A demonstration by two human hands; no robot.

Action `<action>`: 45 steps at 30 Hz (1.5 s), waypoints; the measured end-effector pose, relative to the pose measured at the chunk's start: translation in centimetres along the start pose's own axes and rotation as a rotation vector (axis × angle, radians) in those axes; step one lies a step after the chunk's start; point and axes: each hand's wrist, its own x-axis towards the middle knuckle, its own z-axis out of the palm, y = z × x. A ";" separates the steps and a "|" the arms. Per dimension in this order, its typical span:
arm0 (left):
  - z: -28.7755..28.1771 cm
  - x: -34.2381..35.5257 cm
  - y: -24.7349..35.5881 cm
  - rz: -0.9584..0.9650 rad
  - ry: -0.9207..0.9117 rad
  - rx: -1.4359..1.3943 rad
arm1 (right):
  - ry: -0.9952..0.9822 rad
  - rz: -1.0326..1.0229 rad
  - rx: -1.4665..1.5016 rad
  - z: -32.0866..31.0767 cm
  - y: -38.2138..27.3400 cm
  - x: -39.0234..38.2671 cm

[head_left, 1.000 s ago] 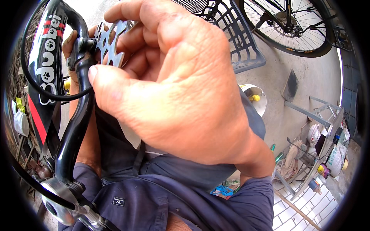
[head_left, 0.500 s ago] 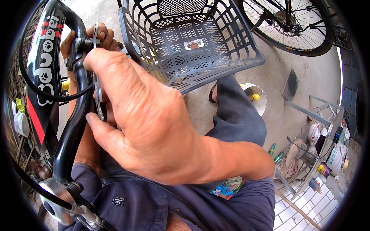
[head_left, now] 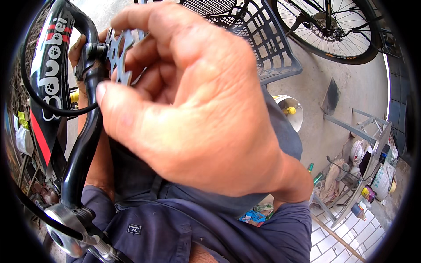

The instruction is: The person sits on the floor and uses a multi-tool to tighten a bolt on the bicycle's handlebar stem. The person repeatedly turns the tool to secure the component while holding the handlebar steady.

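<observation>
A flat silver bicycle multi-wrench (head_left: 117, 50) with cut-out openings is held upright in my right hand (head_left: 197, 105). Its edge sits by the head of a bolt (head_left: 96, 50) on the black bent handlebar (head_left: 90, 131). My thumb lies low beside the wrench, and the curled fingers are behind and above it. My left hand (head_left: 75, 51) is closed around the handlebar from the far side, near the bolt; much of it is hidden by the bar and wrench. A black cable (head_left: 57, 111) loops across the bar just below.
A black plastic basket (head_left: 276, 52) stands ahead, partly behind my right hand. Beyond are a bicycle wheel (head_left: 329, 26) and a white bucket (head_left: 296, 118). A metal-legged rack (head_left: 368, 136) with bags stands right. A silver bell-shaped part (head_left: 66, 225) is on the bar's near end.
My right hand has turned and lifted, fingers moving up and palm showing more. The wrench has tilted from nearly edge-on to showing its flat face. My left hand stays at the bar.
</observation>
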 end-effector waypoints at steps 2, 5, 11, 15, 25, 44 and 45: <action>0.1 0.2 0.0 0.002 -0.006 0.003 | -0.024 -0.090 -0.080 0.2 -0.2 -0.5; -0.8 1.7 -1.5 -0.020 -0.029 -0.005 | -0.041 -0.138 -0.186 -0.1 0.6 -1.8; -0.7 1.0 0.0 0.015 -0.011 0.025 | -0.101 -0.138 -0.177 2.1 1.2 -2.6; -0.2 0.8 -0.3 0.003 -0.016 0.026 | -0.006 -0.193 -0.115 1.3 1.3 -1.2; -0.1 0.6 -0.5 0.002 -0.013 0.042 | -0.002 0.098 0.058 -0.3 -0.1 0.7; -0.2 0.6 -0.1 0.013 -0.014 0.032 | 0.049 -0.065 -0.006 0.7 0.3 -0.8; -0.4 0.5 -0.2 0.013 -0.014 0.027 | 0.041 -0.006 0.037 0.4 0.3 -0.4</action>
